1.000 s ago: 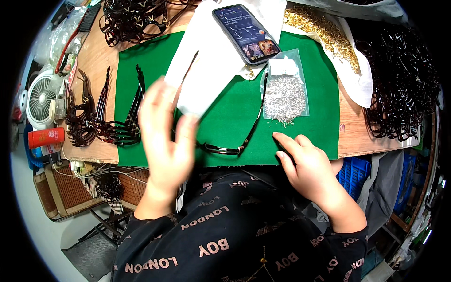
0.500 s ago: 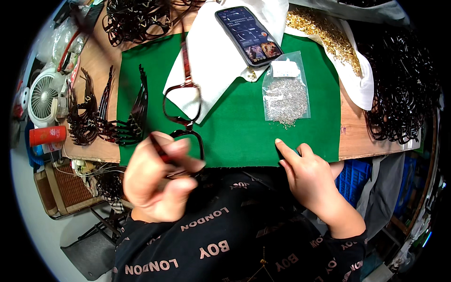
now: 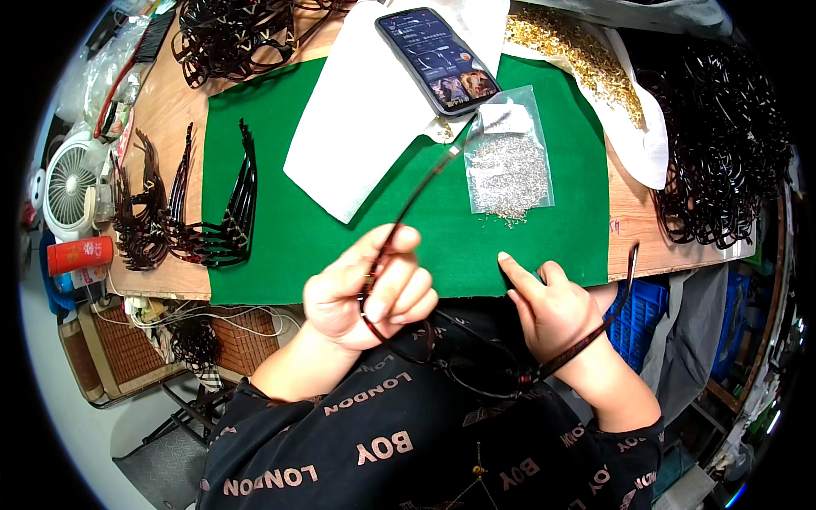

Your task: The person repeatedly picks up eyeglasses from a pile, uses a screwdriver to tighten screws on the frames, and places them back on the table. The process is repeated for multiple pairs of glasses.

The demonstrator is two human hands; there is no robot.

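Observation:
My left hand (image 3: 365,289) grips a dark brown eyeglass frame (image 3: 415,194) near one hinge, fingers closed round it. One temple of the frame points up over the green cloth (image 3: 382,255), its tip overlapping the clear bag. The frame's rims hang low against my dark shirt, and the other temple crosses in front of my right wrist. My right hand (image 3: 557,310) rests at the cloth's near edge, index finger stretched out and other fingers partly bent. Just beyond that fingertip lies a clear bag of small silver parts (image 3: 510,174), a few spilled at its mouth.
A phone (image 3: 438,64) lies on a white cloth (image 3: 331,161). Gold-coloured small parts (image 3: 582,64) fill another white cloth. Dark eyeglass frames are heaped at right (image 3: 722,144) and back left (image 3: 238,38); several stand folded (image 3: 229,212) at left, beside a small white fan (image 3: 75,187).
My left hand has moved right and turned the eyeglass frame, swinging its rims from above the green cloth down toward my shirt. My right hand stays in place.

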